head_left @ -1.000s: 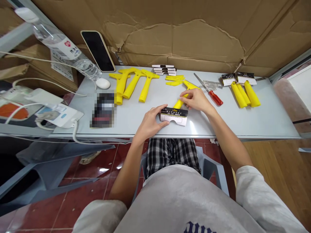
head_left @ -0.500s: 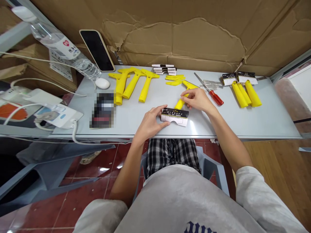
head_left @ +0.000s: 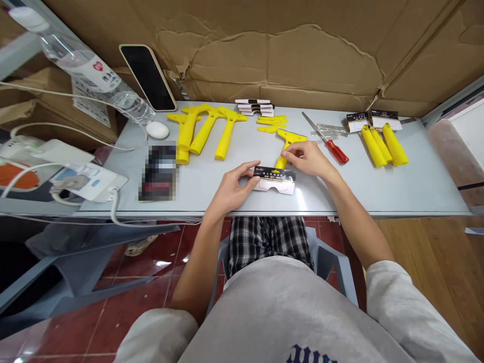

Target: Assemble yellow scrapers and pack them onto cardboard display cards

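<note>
Between the thumb and fingers of my left hand (head_left: 235,190) is the left end of a black-and-white cardboard packaging sleeve (head_left: 275,180), near the table's front edge. My right hand (head_left: 308,157) pinches the handle of a yellow plastic scraper (head_left: 290,137) just behind it. The scraper's wide head points away from me, and the sleeve covers the lower end of its handle. Whether that handle is inside the sleeve or behind it, I cannot tell. Right of my right hand lies a screwdriver (head_left: 336,151) with a red handle.
Several yellow scrapers (head_left: 227,133) lie to the left. Small yellow pieces (head_left: 271,122), folded sleeves (head_left: 255,108) and metal blades (head_left: 328,131) lie behind. Yellow handles with sleeves (head_left: 393,143) lie at right. A phone (head_left: 148,75), water bottle (head_left: 98,73) and power strip (head_left: 91,180) stand left.
The scraper in my right hand has turned so its head faces more squarely away, shifting slightly left. The cardboard sleeve has moved slightly right and away in my left hand.
</note>
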### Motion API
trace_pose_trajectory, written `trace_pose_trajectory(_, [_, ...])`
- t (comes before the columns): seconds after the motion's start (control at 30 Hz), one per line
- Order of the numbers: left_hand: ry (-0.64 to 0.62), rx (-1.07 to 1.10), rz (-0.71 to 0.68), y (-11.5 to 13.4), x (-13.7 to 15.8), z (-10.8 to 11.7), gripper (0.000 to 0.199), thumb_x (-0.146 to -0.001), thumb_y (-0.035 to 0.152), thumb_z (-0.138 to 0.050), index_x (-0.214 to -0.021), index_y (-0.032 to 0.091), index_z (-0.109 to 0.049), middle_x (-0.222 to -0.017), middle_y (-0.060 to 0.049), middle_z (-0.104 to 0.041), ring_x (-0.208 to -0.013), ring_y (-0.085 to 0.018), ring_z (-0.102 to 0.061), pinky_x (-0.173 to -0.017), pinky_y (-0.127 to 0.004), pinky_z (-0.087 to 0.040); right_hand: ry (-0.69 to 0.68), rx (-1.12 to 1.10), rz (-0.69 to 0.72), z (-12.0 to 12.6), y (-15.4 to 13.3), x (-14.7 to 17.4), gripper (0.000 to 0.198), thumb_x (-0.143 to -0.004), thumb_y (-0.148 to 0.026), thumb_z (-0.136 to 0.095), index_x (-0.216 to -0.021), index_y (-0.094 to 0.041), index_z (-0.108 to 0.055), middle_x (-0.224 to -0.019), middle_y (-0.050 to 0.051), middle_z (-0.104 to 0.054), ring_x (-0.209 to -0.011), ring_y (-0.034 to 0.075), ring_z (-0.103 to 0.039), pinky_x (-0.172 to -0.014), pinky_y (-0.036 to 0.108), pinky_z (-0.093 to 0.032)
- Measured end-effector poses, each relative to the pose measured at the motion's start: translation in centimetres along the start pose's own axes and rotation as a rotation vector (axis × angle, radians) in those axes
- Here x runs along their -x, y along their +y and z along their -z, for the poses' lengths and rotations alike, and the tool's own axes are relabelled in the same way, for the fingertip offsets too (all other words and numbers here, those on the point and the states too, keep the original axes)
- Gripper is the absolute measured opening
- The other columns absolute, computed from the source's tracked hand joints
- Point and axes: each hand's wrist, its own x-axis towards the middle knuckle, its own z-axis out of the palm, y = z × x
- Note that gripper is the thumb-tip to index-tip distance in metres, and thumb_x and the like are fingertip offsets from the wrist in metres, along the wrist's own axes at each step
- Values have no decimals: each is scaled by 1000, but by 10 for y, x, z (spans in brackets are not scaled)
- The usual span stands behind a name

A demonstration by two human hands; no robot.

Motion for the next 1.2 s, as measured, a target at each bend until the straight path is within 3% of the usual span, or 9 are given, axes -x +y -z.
trace_pose_trajectory(0.13, [80,32,21,1,-2,-6,46,-102,41,-74,-143,21,-80,-94,-2,-81,-97,-23,-79,-102,-40,-64,52,2,-22,3,1,12,56,-108,-56,-52,-129,-14,-82,-113,7,-77,-82,5,-59,-93,22,-51])
trace_pose_trajectory(0.2, [101,14,11,2,-4,-11,40,-101,37,-74,-138,22,-80,-91,-1,-81,-94,-23,-79,-100,-40,-64,89,51,-35,3,3,12,57,-109,-52,-51,-146,-17,-77,-131,9,-75,-96,8,-65,-111,28,-57])
trace_pose_trajectory(0.27, [119,-7,8,4,-7,-16,35,-101,35,-73,-133,23,-80,-87,0,-79,-91,-22,-78,-94,-39,-64,116,119,-12,4,5,6,60,-110,-46,-49,-159,-20,-69,-152,12,-66,-125,15,-68,-135,36,-51])
trace_pose_trajectory(0.33, [133,-17,15,7,-10,-20,31,-101,35,-73,-129,24,-80,-84,1,-78,-86,-22,-77,-88,-37,-63,126,179,13,5,9,-6,63,-110,-43,-47,-167,-22,-63,-167,13,-54,-154,22,-57,-148,44,-41])
trace_pose_trajectory(0.43, [142,-7,21,9,-14,-24,29,-100,33,-73,-126,24,-78,-81,2,-76,-81,-21,-75,-81,-36,-61,155,237,2,11,18,-30,71,-109,-43,-46,-174,-17,-56,-180,15,-38,-172,30,-40,-153,53,-36])
trace_pose_trajectory(0.67, [159,-40,59,15,-22,-28,27,-99,27,-73,-125,24,-79,-81,2,-76,-79,-21,-74,-83,-38,-63,36,249,37,20,32,-66,66,-104,-36,-49,-164,-16,-68,-165,11,-59,-158,31,-55,-151,56,-38])
trace_pose_trajectory(0.83, [184,-41,87,18,-23,-28,28,-98,24,-75,-126,24,-80,-83,1,-79,-79,-20,-75,-83,-37,-64,41,234,59,17,35,-65,68,-103,-37,-47,-165,-18,-68,-167,7,-59,-155,26,-56,-149,50,-40])
trace_pose_trajectory(1.0, [209,-55,99,23,-25,-33,28,-97,20,-74,-124,24,-81,-85,0,-80,-76,-18,-74,-78,-33,-64,34,233,122,15,35,-65,67,-106,-49,-48,-158,-16,-72,-163,12,-61,-152,26,-58,-145,49,-44])
trace_pose_trajectory(1.2, [234,-63,98,26,-23,-42,26,-95,17,-73,-119,27,-77,-82,3,-77,-72,-17,-73,-75,-31,-62,33,307,99,16,37,-67,74,-106,-52,-56,-172,-19,-60,-169,12,-55,-162,28,-54,-150,52,-40])
